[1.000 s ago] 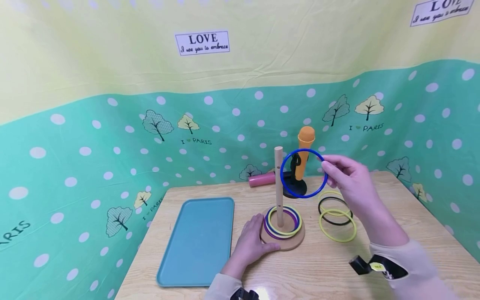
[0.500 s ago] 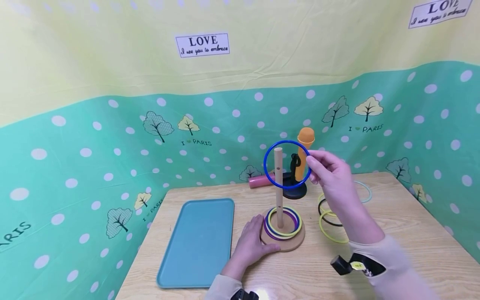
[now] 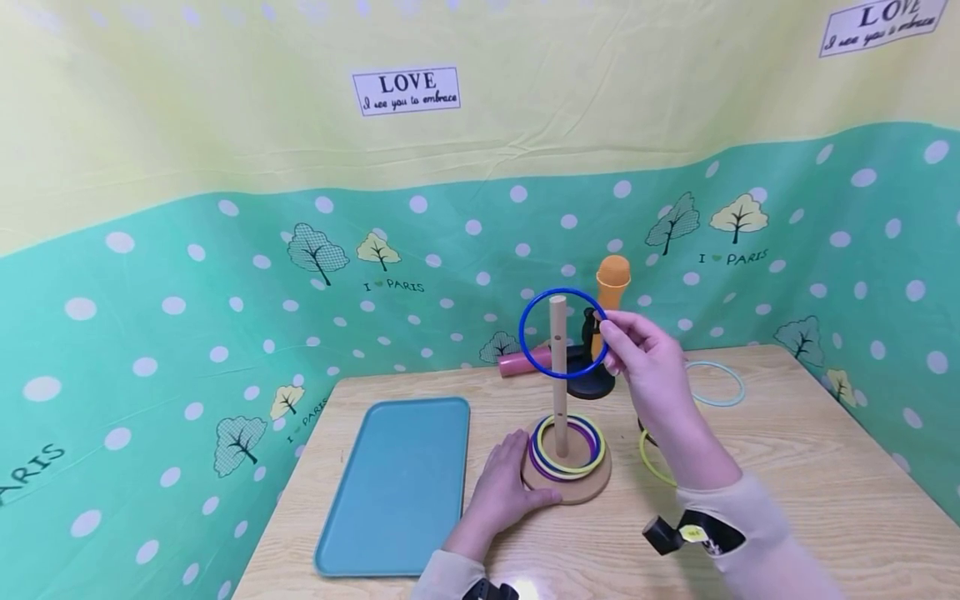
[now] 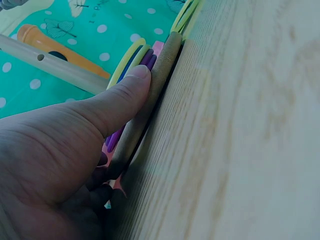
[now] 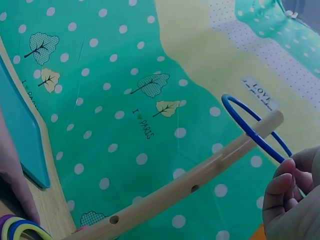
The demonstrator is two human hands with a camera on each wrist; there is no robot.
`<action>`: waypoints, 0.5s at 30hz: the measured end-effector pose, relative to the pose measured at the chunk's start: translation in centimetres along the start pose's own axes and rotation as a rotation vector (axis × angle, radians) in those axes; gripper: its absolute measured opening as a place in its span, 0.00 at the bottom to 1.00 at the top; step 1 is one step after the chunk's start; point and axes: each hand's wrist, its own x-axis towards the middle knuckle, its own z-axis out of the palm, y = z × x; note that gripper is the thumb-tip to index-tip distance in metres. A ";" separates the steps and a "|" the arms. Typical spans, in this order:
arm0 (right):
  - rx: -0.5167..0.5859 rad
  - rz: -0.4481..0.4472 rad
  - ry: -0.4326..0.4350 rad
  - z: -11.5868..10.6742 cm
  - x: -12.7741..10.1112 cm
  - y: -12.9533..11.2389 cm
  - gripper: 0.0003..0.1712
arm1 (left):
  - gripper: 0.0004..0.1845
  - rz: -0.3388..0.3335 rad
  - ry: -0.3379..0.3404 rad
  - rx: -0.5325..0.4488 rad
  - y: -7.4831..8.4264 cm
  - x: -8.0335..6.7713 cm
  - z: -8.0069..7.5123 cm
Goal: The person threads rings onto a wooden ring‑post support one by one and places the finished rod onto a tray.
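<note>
1. Around the top of an upright wooden peg (image 3: 560,393) is a thin round blue ring (image 3: 522,333), pinched by the right hand (image 3: 651,360).
2. At the peg's foot, the left hand (image 3: 504,485) grips a round wooden base (image 3: 592,486) bearing purple, blue and yellow rings (image 3: 572,473).
3. Further left lies a teal rectangular tray (image 3: 397,492).

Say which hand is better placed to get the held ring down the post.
Probably the right hand: its fingers pinch the blue ring near the top of the post. The left hand is low, holding the base.
</note>
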 end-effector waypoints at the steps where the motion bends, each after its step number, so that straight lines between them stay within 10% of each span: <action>1: 0.000 0.003 0.002 0.0 0.0 0.2 0.22 | 0.65 0.000 -0.001 0.000 0.0 0.0 0.0; 15: -0.114 0.102 0.029 -1.4 -0.5 3.2 0.16 | 0.65 -0.003 -0.001 -0.008 -0.2 0.1 0.1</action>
